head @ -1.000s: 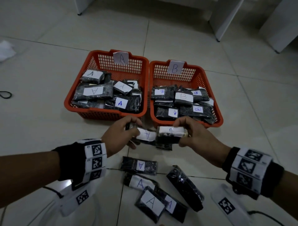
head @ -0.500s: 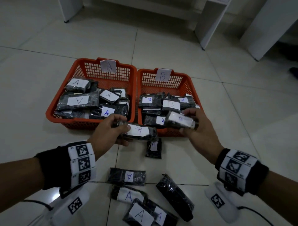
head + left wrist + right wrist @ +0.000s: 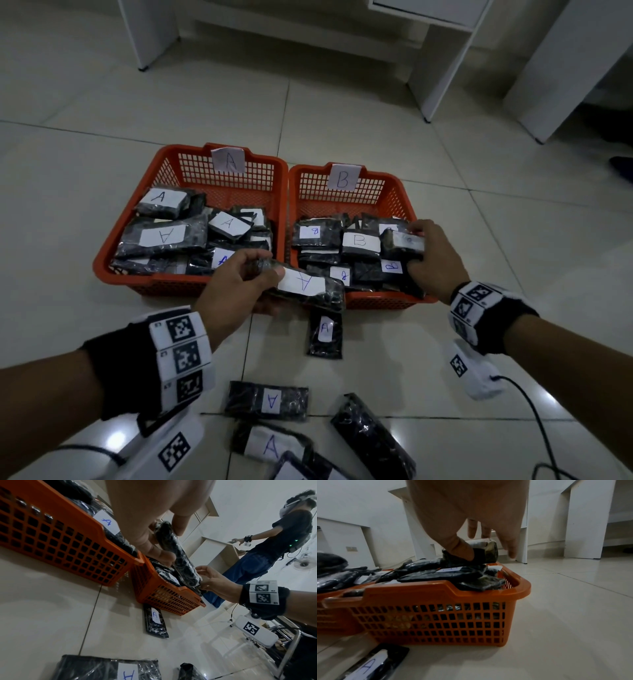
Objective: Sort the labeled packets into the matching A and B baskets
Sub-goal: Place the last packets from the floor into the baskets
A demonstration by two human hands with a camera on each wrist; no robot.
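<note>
1. the left hand (image 3: 236,284) grasps a black packet (image 3: 308,286) with a white "a" label, thumb on top near the label and fingers curled beneath; most of those fingers are hidden under the packet in the head view.
2. that packet is held in the air over the near rims where the two orange baskets meet; its long axis runs left to right, tilted a little down toward the right end.
3. in the left wrist view the same packet (image 3: 176,555) shows only its dark wrapped underside, and the label cannot be seen.
4. the right hand (image 3: 433,260) grasps a second packet (image 3: 404,241) over the pile in the b basket (image 3: 394,301); its label is blurred and the letter cannot be read.
5. the right wrist view shows the thumb (image 3: 462,549) on the near end of that packet (image 3: 486,550), which touches the packets beneath it; the fingers behind are mostly hidden.
6. its long axis runs roughly left to right in the head view, near the right wall.
7. the a basket (image 3: 171,287) is full of packets labelled "a", just beside the b basket.
8. loose packets lie on the floor (image 3: 102,205): one upright "a" (image 3: 325,334) just before the b basket, others nearer the person, some cut off by the lower edge.
</note>
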